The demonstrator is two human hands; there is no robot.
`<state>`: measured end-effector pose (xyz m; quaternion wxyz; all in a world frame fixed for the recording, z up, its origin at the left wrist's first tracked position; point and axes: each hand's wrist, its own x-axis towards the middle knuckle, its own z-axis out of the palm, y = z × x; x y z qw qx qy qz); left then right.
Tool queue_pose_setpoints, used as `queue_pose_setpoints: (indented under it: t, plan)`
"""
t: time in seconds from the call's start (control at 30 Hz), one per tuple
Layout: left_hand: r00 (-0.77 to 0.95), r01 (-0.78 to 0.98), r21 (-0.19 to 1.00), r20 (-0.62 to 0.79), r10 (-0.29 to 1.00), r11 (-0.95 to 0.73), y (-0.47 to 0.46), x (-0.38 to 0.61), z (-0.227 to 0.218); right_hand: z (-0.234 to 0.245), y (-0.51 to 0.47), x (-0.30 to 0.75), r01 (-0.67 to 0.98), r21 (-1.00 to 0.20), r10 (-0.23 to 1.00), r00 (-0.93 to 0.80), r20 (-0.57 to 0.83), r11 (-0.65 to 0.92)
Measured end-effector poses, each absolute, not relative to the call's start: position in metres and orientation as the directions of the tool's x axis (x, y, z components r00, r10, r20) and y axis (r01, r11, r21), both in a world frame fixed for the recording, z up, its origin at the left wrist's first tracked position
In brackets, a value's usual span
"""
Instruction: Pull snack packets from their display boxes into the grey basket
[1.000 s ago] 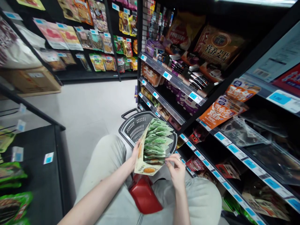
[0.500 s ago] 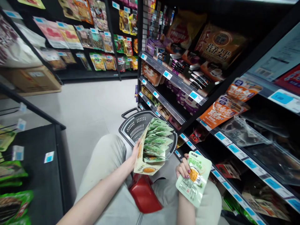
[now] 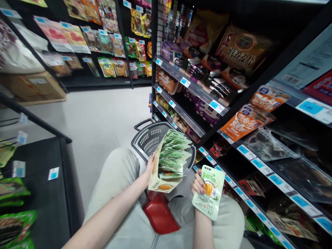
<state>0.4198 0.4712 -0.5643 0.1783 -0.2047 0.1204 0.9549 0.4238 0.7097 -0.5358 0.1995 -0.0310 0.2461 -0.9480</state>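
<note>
My left hand (image 3: 150,166) grips a cream-coloured bag (image 3: 161,180) stuffed with several small green snack packets (image 3: 172,155), fanned out at its top. My right hand (image 3: 197,183) is closed on a single green packet (image 3: 209,195) with an orange picture, held flat just right of the bag and above my right knee. A grey shopping basket (image 3: 150,140) with a black handle stands on the floor right behind the bag. I sit on a red stool (image 3: 159,214).
Black shelves (image 3: 192,88) with blue price tags and packed snacks run along my right. A low black shelf (image 3: 38,180) with green packets stands at my left. Hanging snack bags line the far wall (image 3: 103,45), with a cardboard box (image 3: 33,88) on the floor.
My right hand pulled one green packet out of the bag, swung it out to the right, then drew it slightly back toward the bag. My left hand kept the bag still.
</note>
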Motion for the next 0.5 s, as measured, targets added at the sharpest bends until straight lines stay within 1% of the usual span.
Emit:
queue_pose_setpoints:
  t: [0.2,0.4,0.5]
  plan:
    - [-0.853,-0.39,0.143,-0.428,0.298,-0.91,0.472,0.421,-0.556,-0.548,0.711,0.419,0.385,-0.377,-0.437,-0.897,0.062,-0.843]
    - [-0.863,-0.383,0.118,-0.398,0.31,-0.916,0.472,0.422,-0.552,-0.553,0.714,0.415,0.368,-0.427,-0.409,-0.912,0.004,-0.826]
    - [-0.863,-0.381,0.112,-0.399,0.309,-0.918,0.472,0.421,-0.555,-0.555,0.714,0.414,0.364,-0.404,-0.391,-0.92,-0.015,-0.839]
